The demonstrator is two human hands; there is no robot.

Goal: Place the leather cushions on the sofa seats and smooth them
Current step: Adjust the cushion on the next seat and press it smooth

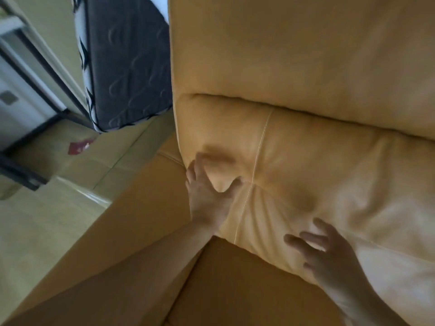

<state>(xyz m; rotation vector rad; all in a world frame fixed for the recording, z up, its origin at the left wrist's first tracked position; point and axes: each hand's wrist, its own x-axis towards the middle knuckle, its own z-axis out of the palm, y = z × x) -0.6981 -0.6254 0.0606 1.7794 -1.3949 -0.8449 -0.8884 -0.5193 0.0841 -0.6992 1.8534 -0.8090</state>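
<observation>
A tan leather seat cushion [306, 165] with white stitched seams lies on the sofa seat, pushed up against the tan backrest [282, 48]. My left hand [207, 194] presses on the cushion's left front corner, fingers spread, denting the leather between thumb and fingers. My right hand [329, 252] lies flat with fingers apart on the cushion's wrinkled front edge. Below the cushion, the darker sofa base [235, 285] shows. The view is tilted and slightly blurred.
The sofa's armrest [131, 208] runs along the left of the cushion. A dark quilted mattress [124, 62] with white edging stands upright at the back left. Pale floor tiles [47, 220], a small red scrap [78, 147] and a dark metal frame [21, 175] lie at left.
</observation>
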